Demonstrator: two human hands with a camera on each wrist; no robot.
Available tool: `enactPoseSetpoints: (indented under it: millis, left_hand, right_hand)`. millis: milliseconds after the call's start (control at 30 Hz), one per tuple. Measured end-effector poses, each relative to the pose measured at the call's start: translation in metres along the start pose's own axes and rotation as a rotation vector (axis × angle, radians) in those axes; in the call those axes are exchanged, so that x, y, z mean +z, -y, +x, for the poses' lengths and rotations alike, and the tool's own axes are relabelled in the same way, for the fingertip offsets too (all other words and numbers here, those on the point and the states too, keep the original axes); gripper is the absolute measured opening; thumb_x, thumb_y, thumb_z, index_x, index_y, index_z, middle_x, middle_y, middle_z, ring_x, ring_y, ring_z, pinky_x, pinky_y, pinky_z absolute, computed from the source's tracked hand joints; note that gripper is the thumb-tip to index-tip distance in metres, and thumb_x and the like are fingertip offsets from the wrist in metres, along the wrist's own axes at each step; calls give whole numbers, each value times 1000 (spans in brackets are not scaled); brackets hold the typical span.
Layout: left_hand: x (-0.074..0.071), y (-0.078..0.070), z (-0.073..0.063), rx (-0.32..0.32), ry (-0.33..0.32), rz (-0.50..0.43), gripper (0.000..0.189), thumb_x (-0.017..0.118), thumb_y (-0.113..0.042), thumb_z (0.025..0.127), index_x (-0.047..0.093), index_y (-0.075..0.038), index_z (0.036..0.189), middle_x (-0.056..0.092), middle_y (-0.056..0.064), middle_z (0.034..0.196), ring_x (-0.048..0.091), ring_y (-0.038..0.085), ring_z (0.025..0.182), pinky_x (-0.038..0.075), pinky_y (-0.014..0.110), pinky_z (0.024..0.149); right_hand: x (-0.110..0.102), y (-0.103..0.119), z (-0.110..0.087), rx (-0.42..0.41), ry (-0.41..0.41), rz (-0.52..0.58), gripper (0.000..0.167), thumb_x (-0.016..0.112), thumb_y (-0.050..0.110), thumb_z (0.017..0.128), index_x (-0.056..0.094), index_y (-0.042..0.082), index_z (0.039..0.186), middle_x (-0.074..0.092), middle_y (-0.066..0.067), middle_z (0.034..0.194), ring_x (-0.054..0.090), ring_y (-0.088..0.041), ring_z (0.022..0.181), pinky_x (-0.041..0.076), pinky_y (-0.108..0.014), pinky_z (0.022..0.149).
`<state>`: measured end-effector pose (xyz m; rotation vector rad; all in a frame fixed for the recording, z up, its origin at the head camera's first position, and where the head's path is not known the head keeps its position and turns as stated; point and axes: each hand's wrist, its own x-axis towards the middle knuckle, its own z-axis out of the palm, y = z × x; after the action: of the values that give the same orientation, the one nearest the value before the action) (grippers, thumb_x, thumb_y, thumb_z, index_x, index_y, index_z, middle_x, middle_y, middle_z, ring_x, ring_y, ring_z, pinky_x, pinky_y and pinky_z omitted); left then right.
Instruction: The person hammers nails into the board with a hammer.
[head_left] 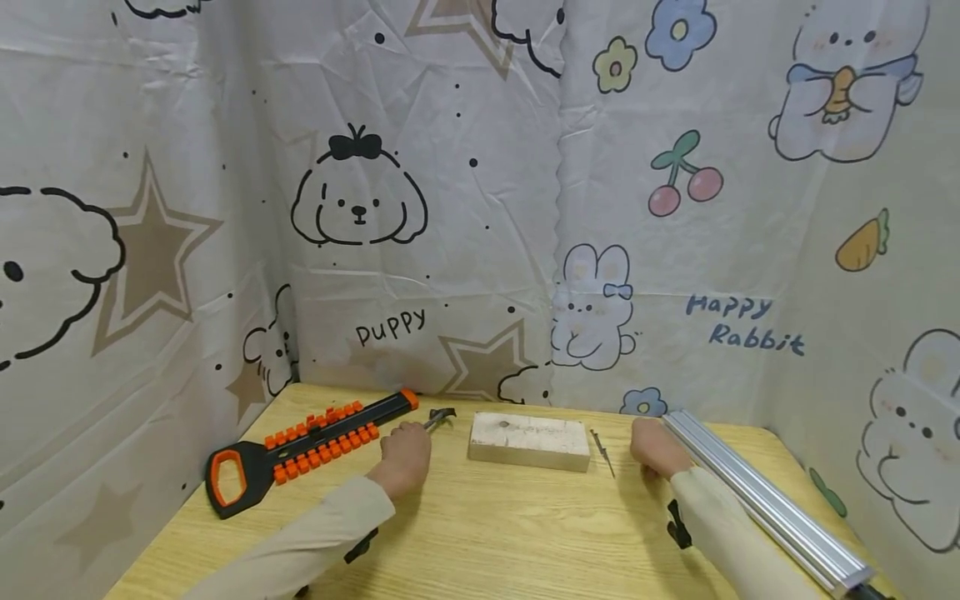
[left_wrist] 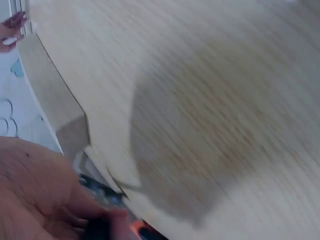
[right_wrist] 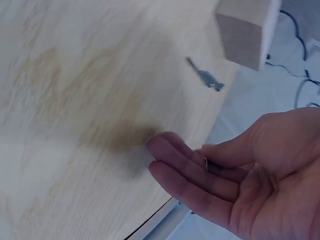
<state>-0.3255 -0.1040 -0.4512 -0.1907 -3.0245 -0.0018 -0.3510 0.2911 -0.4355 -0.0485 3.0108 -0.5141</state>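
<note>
One hammer (head_left: 442,414) is at lower centre of the head view, left of the wooden block (head_left: 528,439); the left hand (head_left: 406,458) clamps its fingers on it. The right hand (head_left: 659,447), lower right, has bent fingers together; whether they pinch anything cannot be told.

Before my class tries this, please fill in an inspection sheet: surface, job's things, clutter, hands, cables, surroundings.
Surface: pale wood-grain table.
Job's things: dark-headed metal hammer; pale rectangular wooden block, lying flat; thin grey metal pieces, probably nails, beside it.
Clutter: long black-and-orange plastic implement; long silver metal rail.
Hands: left hand grips the hammer; right hand near the rail, fingers bent, contents unclear.
Cables: nothing seen.
Surroundings: white cartoon-printed backdrop.
</note>
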Motion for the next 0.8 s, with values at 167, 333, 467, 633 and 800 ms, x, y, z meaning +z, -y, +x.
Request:
enactPoseSetpoints:
  millis: [167,333,467,633,800]
  left_hand:
    - [-2,16,6,74,-27,-224,9,58,4,101,61,11,96,61,19,82,69,32,75,61,43,66]
    - [-10,33,15,100,120,-557,16,55,-1,105,62,8,94,53,8,72,51,18,60,44,30,55]
    - [-12,39,21,49,301,-997,28,46,-6,111,64,9,95,51,1,69,44,9,57,35,21,54]
    - [-17,32,16,53,502,-1448,21,46,-10,113,59,6,114,70,5,97,68,8,85,55,24,76]
    - [-35,30,11,179,376,-1406,24,55,-10,109,62,12,119,75,20,108,77,23,96,63,40,88]
  right_hand:
    - [-6,7,3,43,4,123,20,39,-10,100,56,-19,94,69,-18,67,66,-21,53,52,-27,49]
    - [-9,27,3,-70,-88,241,16,58,-1,102,61,-5,86,70,-16,83,67,-23,70,51,-31,59]
    - [-2,43,4,-182,-193,374,12,68,5,100,72,-6,100,73,-17,92,67,-27,80,56,-39,67]
    - [13,56,8,-196,-228,597,16,69,4,100,71,-9,108,75,-21,96,73,-31,81,62,-46,74]
    - [29,79,20,-184,-269,682,15,68,1,99,71,-10,110,75,-20,96,74,-29,84,63,-40,74]
